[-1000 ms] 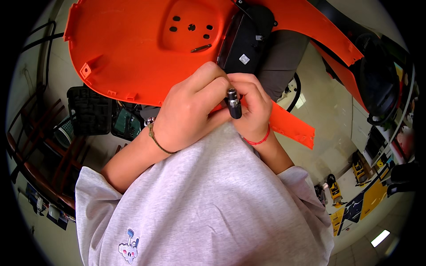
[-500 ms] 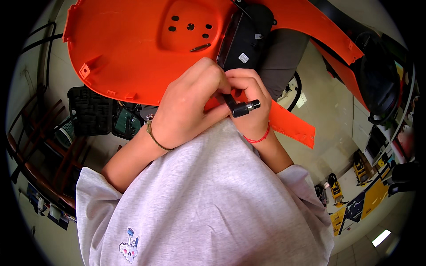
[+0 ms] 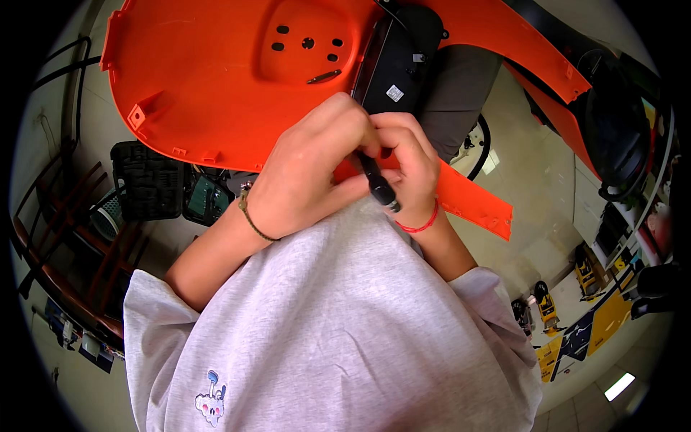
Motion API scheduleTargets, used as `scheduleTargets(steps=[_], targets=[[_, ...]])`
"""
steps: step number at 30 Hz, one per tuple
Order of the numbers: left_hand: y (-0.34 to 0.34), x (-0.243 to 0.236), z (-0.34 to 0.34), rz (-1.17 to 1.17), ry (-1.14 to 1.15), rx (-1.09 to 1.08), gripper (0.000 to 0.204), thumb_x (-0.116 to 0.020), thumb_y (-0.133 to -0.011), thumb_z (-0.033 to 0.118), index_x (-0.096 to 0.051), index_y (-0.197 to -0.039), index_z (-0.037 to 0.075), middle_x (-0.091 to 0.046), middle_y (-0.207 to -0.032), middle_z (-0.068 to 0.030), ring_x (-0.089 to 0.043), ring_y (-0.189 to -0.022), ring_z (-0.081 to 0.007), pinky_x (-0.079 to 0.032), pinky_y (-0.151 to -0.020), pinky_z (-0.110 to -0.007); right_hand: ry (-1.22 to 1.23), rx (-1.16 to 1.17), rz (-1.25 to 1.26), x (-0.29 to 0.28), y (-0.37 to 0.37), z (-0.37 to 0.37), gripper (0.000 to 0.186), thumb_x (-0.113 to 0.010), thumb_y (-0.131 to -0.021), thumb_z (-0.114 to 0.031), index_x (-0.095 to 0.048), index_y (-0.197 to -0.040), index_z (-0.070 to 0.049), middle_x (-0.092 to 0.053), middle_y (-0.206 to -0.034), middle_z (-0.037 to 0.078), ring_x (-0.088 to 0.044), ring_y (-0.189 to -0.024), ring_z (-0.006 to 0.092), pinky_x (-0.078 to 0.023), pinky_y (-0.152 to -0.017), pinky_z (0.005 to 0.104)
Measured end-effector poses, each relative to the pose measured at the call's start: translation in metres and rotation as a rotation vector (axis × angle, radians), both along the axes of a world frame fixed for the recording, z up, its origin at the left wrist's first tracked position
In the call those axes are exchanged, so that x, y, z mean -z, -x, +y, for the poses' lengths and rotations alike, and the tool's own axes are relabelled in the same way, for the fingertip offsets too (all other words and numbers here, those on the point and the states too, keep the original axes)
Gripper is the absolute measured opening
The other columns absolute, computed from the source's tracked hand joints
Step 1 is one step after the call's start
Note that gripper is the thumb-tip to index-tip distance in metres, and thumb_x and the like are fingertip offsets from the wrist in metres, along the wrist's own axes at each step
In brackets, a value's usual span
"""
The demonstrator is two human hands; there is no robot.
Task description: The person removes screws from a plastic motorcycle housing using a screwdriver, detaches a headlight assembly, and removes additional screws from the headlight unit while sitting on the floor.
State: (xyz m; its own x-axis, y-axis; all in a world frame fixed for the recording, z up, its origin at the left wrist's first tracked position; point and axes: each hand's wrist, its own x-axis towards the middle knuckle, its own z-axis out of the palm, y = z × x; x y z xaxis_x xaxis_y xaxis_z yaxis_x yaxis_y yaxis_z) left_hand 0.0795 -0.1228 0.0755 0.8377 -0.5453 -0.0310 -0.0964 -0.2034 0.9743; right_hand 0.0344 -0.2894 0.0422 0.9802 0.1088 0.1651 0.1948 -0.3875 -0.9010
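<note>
Both of my hands meet in front of my chest, over the lower edge of a large orange moulded plastic panel (image 3: 216, 79). Fingers curled, my left hand (image 3: 306, 162) pinches a black elbow-shaped piece with a short metal tip (image 3: 381, 189). From the other side my right hand (image 3: 410, 155) closes round the same piece, its fingers bent against the left ones. The far end of the piece is hidden among the fingers. Just beyond my fingers lies a black housing (image 3: 396, 68) with a small white label.
A small dark tool (image 3: 324, 76) lies in the panel's recess. At left, an open black tool case (image 3: 147, 180) stands by wooden chairs (image 3: 72, 237). A curved orange strip (image 3: 533, 43) arches at the upper right. Yellow machines (image 3: 545, 306) stand at the lower right.
The black elbow-shaped piece has turned between my fingers: its metal tip pointed right and now points down toward my shirt. My hands have barely shifted.
</note>
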Motion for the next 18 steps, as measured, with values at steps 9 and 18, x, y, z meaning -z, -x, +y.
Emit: scheduleTargets(steps=[9,18], targets=[[-0.002,0.000,0.010,-0.135,-0.074,0.059,0.032,-0.079,-0.069,0.001,-0.062,-0.096,0.001,-0.058,-0.099,-0.0117,-0.060,-0.086,-0.0238,-0.050,-0.072,-0.031,-0.113,0.035,0.096,-0.007,0.000,0.004,0.031,-0.063,-0.069,0.011,-0.060,-0.098,0.001,-0.064,-0.099,0.011,-0.067,-0.078,0.0210,-0.055,-0.067,0.0305],[-0.005,-0.008,0.007,-0.054,-0.004,0.063,0.025,-0.076,-0.073,0.004,-0.062,-0.094,0.004,-0.057,-0.099,-0.0112,-0.061,-0.092,-0.0264,-0.051,-0.078,-0.034,0.008,-0.073,-0.005,0.001,-0.003,-0.010,0.030,-0.067,-0.069,0.008,-0.061,-0.098,0.001,-0.065,-0.104,0.013,-0.068,-0.082,0.0280,-0.054,-0.069,0.0354]])
